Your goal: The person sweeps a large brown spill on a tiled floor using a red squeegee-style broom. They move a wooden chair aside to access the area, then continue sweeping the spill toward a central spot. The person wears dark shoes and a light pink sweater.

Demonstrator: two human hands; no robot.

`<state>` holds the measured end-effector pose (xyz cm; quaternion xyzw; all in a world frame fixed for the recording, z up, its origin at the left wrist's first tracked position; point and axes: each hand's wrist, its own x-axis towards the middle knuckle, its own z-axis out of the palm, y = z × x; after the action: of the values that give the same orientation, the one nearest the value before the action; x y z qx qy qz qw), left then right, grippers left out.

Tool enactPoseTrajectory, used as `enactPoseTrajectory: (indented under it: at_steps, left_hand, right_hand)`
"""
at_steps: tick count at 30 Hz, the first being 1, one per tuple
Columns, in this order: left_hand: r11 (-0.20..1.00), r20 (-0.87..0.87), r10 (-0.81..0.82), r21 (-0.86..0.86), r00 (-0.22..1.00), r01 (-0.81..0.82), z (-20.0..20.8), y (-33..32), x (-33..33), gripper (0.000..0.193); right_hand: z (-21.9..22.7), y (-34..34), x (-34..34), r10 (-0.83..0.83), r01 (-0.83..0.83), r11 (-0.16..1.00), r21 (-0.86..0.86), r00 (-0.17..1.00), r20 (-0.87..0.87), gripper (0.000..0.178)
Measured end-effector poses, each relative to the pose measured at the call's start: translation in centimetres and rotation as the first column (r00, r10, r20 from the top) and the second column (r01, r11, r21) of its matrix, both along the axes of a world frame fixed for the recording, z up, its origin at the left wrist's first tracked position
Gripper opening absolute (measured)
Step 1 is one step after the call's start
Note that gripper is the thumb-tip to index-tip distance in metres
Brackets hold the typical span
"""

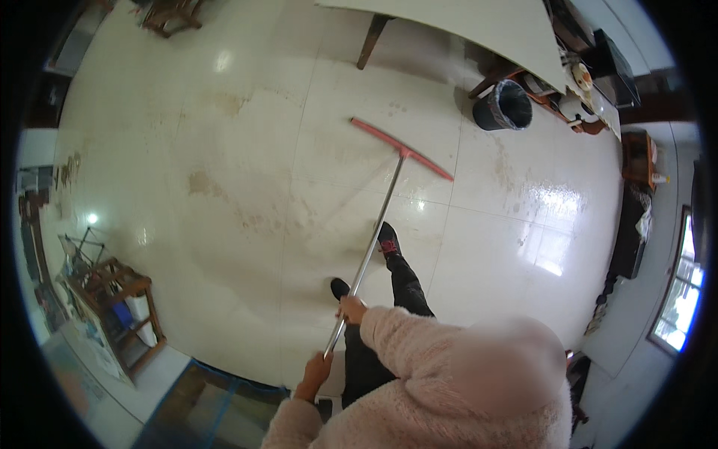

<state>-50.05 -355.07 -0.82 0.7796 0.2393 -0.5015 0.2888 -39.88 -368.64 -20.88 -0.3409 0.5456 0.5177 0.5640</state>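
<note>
My squeegee [380,220] is pointing away from me, up the floor and leaning a bit to the right, with the long pole [389,194] as its main axis. The blade [380,136] sits crosswise at the far end, so the whole thing makes a lopsided T: left tip farther out, right tip angled back toward me. Looks-wise it's pretty basic, a thin shiny silver pole and a straight, narrow reddish-pink head. Both my hands are wrapped around the pole, spaced apart rather than stacked. Left hand [316,370] is clamped on near the close end, right hand [351,308] is gripping a bit farther up, and most of the pole plus the blade is out beyond the 2 of them. The pole passes between my 2 dark shoes, and the right shoe [388,241] has red laces. The blade is out on the pale tile floor [329,194], left of a black bin [490,112] with a liner in it. Brownish stains [203,183] are on the tiles over to the left.
</note>
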Motion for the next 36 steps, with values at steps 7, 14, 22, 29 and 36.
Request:
enactPoseTrajectory:
  at_steps: [7, 14, 22, 29, 36]
  left_hand:
    - [0.993, 0.209, -0.118, 0.047, 0.971, 0.111, 2.8, 0.4, 3.9, 0.036]
    - [0.952, 0.377, -0.270, -0.036, 0.886, 0.305, -0.4, -10.9, 19.1, 0.037]
    - [0.947, 0.195, -0.307, -0.030, 0.931, 0.319, 1.2, -10.1, 13.4, 0.041]
    - [0.942, 0.092, -0.331, 0.087, 0.939, 0.324, 8.4, -0.9, 1.1, 0.047]
    - [0.924, 0.155, -0.381, 0.072, 0.911, 0.375, 7.7, -6.3, 2.4, 0.046]
  right_hand:
    - [6.6, 0.1, 5.9, -0.103, 0.112, 0.987, -0.117, 0.991, 0.080, 0.020]
    - [1.9, -16.3, 21.8, -0.185, 0.362, 0.833, -0.418, 0.895, 0.406, 0.032]
    - [-1.2, -18.5, 17.3, -0.174, 0.248, 0.924, -0.292, 0.951, 0.257, 0.023]
    - [6.1, -7.8, 4.2, -0.343, 0.334, 0.931, -0.150, 0.938, -0.040, 0.019]
    - [9.5, -15.3, 6.0, -0.336, 0.353, 0.904, -0.241, 0.936, 0.109, 0.019]
